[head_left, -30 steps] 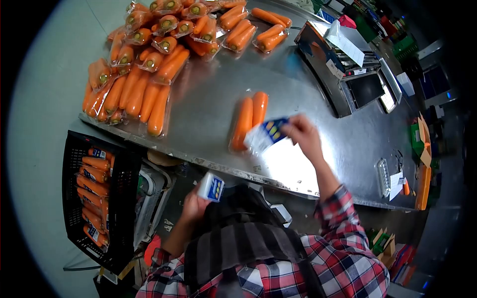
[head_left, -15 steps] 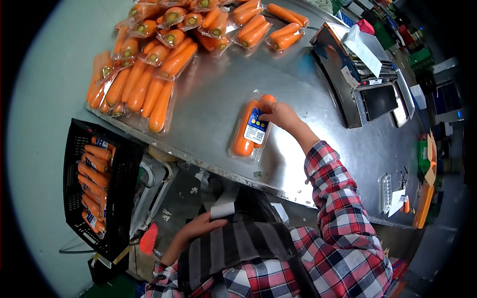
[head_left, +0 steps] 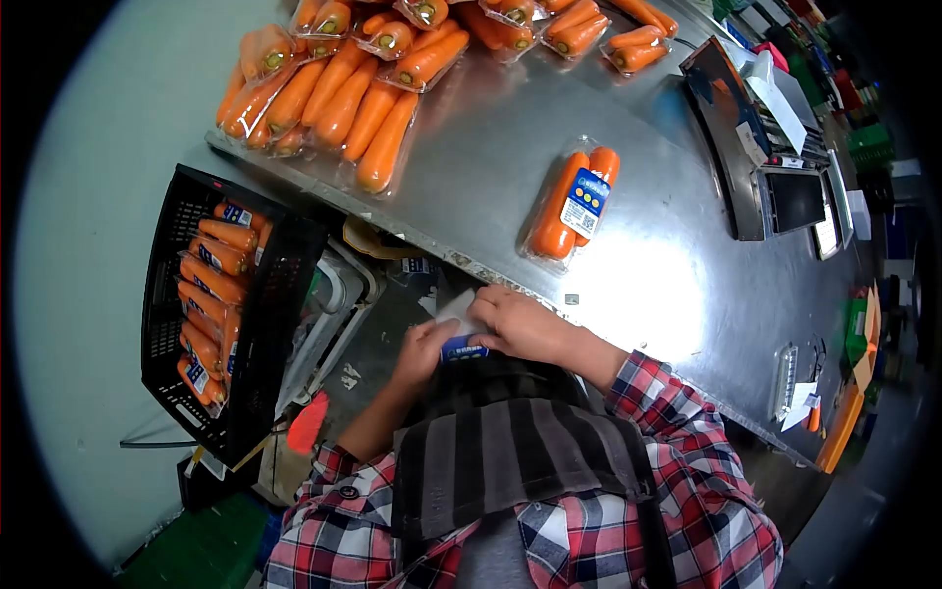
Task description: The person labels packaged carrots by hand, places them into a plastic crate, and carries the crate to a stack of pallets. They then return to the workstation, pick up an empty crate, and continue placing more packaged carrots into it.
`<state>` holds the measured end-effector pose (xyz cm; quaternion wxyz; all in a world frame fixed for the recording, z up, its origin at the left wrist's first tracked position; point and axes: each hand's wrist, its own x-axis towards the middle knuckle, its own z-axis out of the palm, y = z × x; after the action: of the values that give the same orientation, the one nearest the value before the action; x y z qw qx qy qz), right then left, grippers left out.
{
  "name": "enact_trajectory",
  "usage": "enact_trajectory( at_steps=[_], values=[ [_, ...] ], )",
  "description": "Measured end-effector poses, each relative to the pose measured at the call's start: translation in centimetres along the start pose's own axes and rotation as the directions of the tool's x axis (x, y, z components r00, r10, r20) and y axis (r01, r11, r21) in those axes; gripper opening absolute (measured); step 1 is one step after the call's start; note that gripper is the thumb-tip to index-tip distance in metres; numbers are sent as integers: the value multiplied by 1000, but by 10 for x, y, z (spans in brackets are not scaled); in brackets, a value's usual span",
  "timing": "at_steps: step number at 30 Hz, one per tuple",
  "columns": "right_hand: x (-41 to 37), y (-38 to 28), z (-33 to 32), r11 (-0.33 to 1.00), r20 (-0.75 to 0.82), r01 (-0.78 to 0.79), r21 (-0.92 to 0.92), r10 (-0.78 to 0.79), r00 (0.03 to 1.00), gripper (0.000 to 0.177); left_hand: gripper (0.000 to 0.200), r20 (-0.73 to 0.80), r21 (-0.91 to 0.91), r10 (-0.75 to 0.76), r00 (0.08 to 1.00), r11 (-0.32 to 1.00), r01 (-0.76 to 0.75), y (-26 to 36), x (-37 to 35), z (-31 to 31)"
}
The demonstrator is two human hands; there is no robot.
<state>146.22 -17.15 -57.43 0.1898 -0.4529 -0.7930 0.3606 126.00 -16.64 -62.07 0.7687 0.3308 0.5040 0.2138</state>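
My left hand (head_left: 420, 355) is closed at my waist on a strip of labels (head_left: 459, 310) with white backing paper. From the right, my right hand (head_left: 522, 322) pinches at the same strip, thumb and fingers at a blue printed label (head_left: 464, 348) between the two hands. Both hands are just in front of the table's near edge. On the metal table beyond them lies a clear pack of carrots (head_left: 561, 211) bearing a blue and white label, apart from either hand.
Several wrapped carrots (head_left: 343, 93) are piled at the table's far left. A black crate (head_left: 257, 324) of labelled carrot packs stands at the left, below table level. A machine with a dark screen (head_left: 795, 199) sits on the metal table (head_left: 481, 167) at the right.
My right hand has let go of the carrot pack and come down to the label strip. My left hand has risen to meet it. The view has shifted, so the table appears further right and up.
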Motion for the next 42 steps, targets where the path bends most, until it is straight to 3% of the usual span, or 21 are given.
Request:
enact_trajectory(
  at_steps=[4,8,11,14,16,17,18,19,21,22,25,28,29,31,32,34,36,37,40,41,42],
  values=[
    [5,-12,12,997,-76,51,-64,-56,996,28,23,-78,249,134,988,962,-111,-2,2,-11],
    [8,-6,30,984,-2,57,-171,-58,998,19,23,83,459,233,969,854,-245,-6,3,-26],
    [2,-12,41,962,-24,128,-241,-137,990,16,24,-6,338,105,994,936,-96,-2,1,-20],
    [-3,-25,43,941,-95,139,-308,-176,980,14,26,215,550,300,929,749,-369,-14,11,-33],
    [-9,-24,50,976,-145,29,-218,-62,987,13,28,71,170,-93,993,982,80,-10,14,-27],
    [-12,-23,52,985,-167,-21,-170,-8,986,13,30,61,-52,-305,950,950,308,-6,18,-25],
    [-15,-23,53,992,-225,-121,-44,109,968,12,31,91,-5,-302,949,953,304,-3,23,-31],
    [-19,-23,54,973,-268,-212,87,228,936,11,30,67,72,-48,997,996,43,-4,22,-29],
    [-22,-22,52,890,-267,-345,297,424,865,12,27,84,221,457,885,858,-464,-5,16,-19],
    [-23,-22,49,839,-232,-398,371,498,835,13,24,244,235,453,857,830,-506,6,16,-14],
    [-28,-21,42,763,-270,-458,456,609,746,23,20,286,216,157,945,950,-223,6,31,-14],
    [-52,-19,33,756,-406,-423,500,635,657,37,20,158,162,260,953,945,-285,13,47,-2],
    [-58,-16,33,746,-356,-481,462,652,669,37,22,152,174,301,941,929,-325,17,54,0],
    [-93,-20,22,669,-296,-645,369,743,600,38,24,106,429,327,939,837,-340,23,54,8],
    [-113,-14,28,684,-342,-651,329,729,593,40,26,54,406,324,945,857,-317,15,61,14],
    [-155,6,42,696,-463,-569,439,718,520,37,29,-29,189,233,972,956,-223,-6,75,17],
    [-198,16,28,657,-488,-478,584,754,440,31,32,-54,139,284,957,952,-274,-13,84,15],
    [-216,28,25,639,-529,-420,645,769,358,31,39,-6,227,317,948,924,-308,-27,111,-13],
    [-310,51,-9,478,-554,-471,741,832,-29,29,43,198,689,323,926,626,-366,5,55,23],
    [-349,75,-9,517,-677,-522,679,715,-172,28,46,228,767,345,911,513,-386,11,41,38],
    [-391,104,-5,495,-730,-570,656,607,-313,23,45,396,746,515,760,301,-594,-29,110,-53]
  ],
)
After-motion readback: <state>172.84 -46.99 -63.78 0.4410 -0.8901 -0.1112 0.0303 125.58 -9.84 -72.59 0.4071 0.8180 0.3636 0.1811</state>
